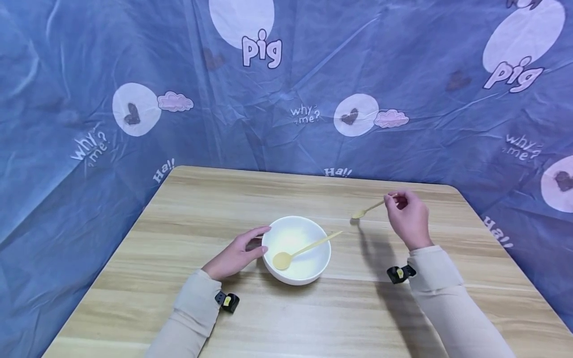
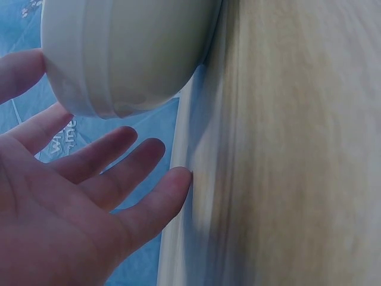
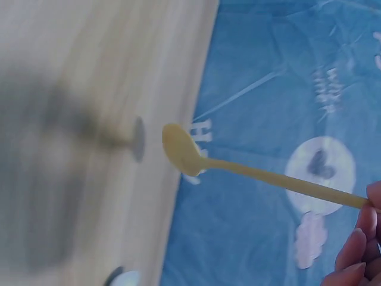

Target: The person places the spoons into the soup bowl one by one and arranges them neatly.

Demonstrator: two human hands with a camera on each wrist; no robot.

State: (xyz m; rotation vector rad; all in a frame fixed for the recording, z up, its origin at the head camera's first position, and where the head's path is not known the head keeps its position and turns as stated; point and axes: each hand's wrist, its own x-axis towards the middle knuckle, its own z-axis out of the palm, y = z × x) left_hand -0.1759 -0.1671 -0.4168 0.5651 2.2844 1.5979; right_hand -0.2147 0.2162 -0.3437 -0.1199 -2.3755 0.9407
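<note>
Pale wood-grain desk (image 1: 313,323), far corners rounded. Behind it and along both sides, creased blue cloth (image 1: 188,141), upright. Prints on cloth: white ovals (image 1: 147,119), several with a dark heart (image 1: 132,114); pink clouds (image 1: 175,101) beside two; lettering "pig" (image 1: 252,50), "why me?" (image 1: 305,115) and "Ha!!" (image 1: 338,172), the last low, near the desk's edge.

At the centre of the frame, a white bowl (image 1: 292,233) sits on the wood-grain counter (image 1: 210,196) with a pale yellow spoon (image 1: 284,260) in it, the handle crossing the rim toward the right. Left of it, the left hand (image 1: 234,254) touches the rim with its fingers. Right of centre, the right hand (image 1: 409,219) pinches a second yellow spoon (image 1: 359,214), head pointing lower left. A blue printed cloth (image 1: 286,144) fills the frame's upper part.
</note>
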